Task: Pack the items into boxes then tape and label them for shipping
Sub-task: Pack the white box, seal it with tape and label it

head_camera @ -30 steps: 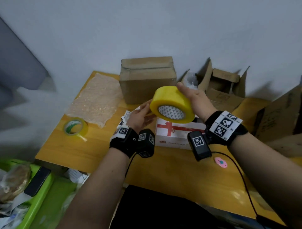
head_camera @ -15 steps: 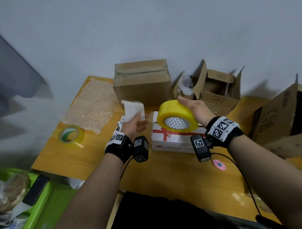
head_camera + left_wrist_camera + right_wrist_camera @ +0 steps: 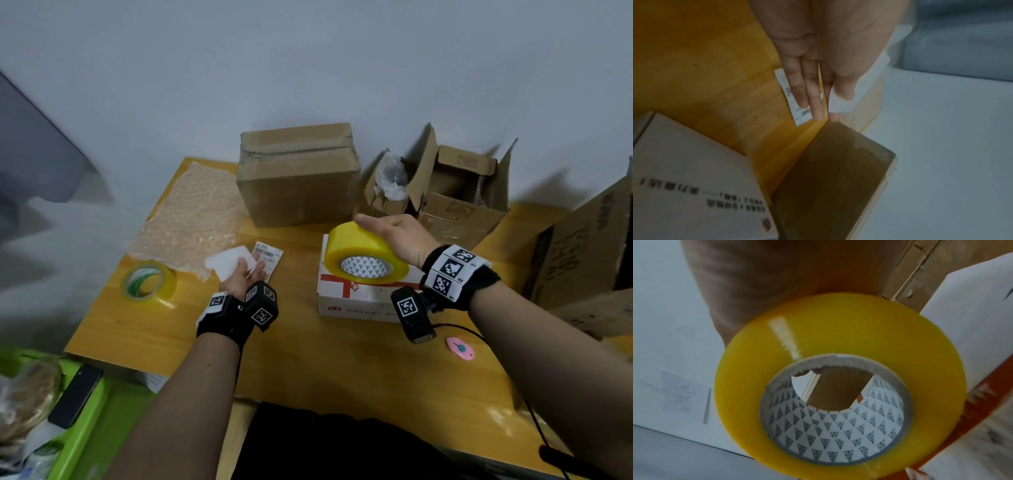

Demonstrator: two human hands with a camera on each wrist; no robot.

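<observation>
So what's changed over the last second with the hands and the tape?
The left hand left the yellow tape roll, took a white paper piece and carried it left toward the bubble wrap. The right hand lowered the roll over the white box, still gripping it.

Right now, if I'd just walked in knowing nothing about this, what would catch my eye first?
Most likely the big glossy yellow roll of packing tape, which the right hand holds just over a white cardboard box with red ribbon print in the middle of the yellow wooden table. To the left, the left hand holds a white paper sheet beside a barcoded shipping label lying on the table.
</observation>
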